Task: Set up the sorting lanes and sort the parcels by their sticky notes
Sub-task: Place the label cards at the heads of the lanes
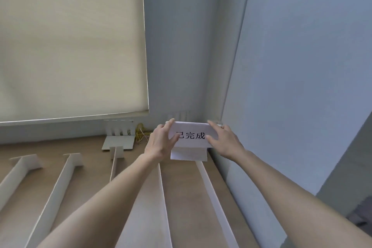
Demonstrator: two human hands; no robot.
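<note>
Hands are working at the far right corner of the bench (pixel 60 151), where a folded paper sign (pixel 191 136) printed with dark characters is standing at the head of the rightmost lane, between two white dividers (pixel 209 183). The left hand (pixel 161 141) is pinching the sign's left edge between thumb and fingers; the right hand (pixel 223 141) is pinching the right edge likewise. Being thin paper, the sign is probably feather-light and floppy, creasing easily, so holding both side edges near the fold seems the safest grip. No parcels are showing.
</note>
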